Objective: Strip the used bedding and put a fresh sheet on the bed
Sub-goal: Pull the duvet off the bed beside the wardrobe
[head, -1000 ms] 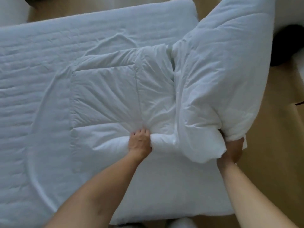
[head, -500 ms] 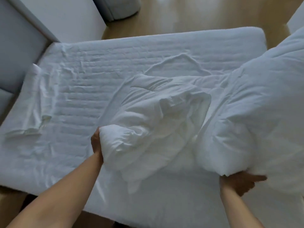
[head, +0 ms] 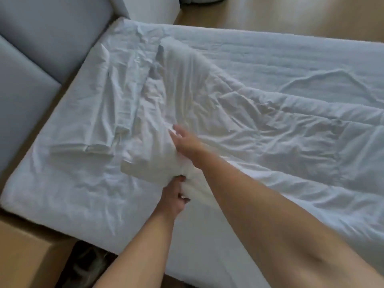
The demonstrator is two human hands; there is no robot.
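The task is judged to be at an early stage. A white duvet (head: pixel 270 132) is spread over the middle and right of the mattress (head: pixel 270 53), so the stripping is not finished. A creased, partly folded sheet (head: pixel 116 96) lies at the left end, near the grey headboard (head: pixel 41 38); whether it is the used one or the fresh one cannot be told. No fresh sheet is seen laid out or tucked in. Clearing the duvet and then spreading and tucking the sheet are judged to be left to do.

The left corner of the duvet is bunched up near the front edge of the mattress, just right of the sheet. The left hand (head: pixel 174 196) is clamped on this bunch, with its fingers curled round the cloth and the forearm coming up from the near edge. The right arm is stretched from the near right across the duvet towards the left. The right hand (head: pixel 187 140) is set on the cloth just beyond the left hand. Its fingertips are lost in the folds and blurred, so it cannot be told whether the cloth is pinched or only pressed.
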